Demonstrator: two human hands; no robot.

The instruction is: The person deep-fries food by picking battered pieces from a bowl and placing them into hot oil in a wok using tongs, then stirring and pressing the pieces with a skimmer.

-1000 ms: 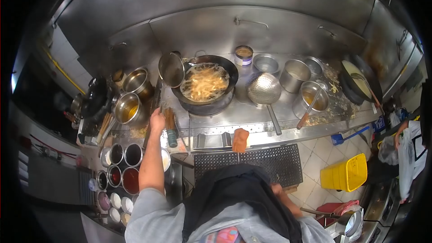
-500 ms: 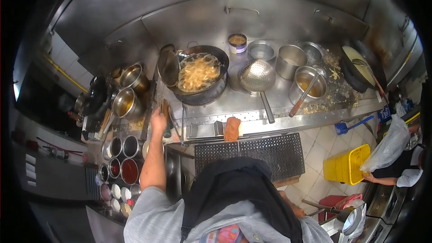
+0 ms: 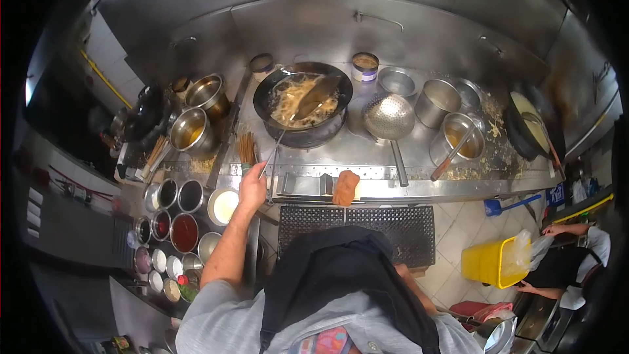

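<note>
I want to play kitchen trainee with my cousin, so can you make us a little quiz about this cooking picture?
1. Which of the cook's own hands holds the utensil that reaches over the wok?
A) right
B) left

2. True or false: the yellow bin stands on the stove, next to the wok.

3. Fill the gap: the cloth at the stove's front edge is ____ in colour.

Key
1. B: the left hand grips its handle.
2. False: it is away from the stove, beside the other person.
3. Orange.
</note>
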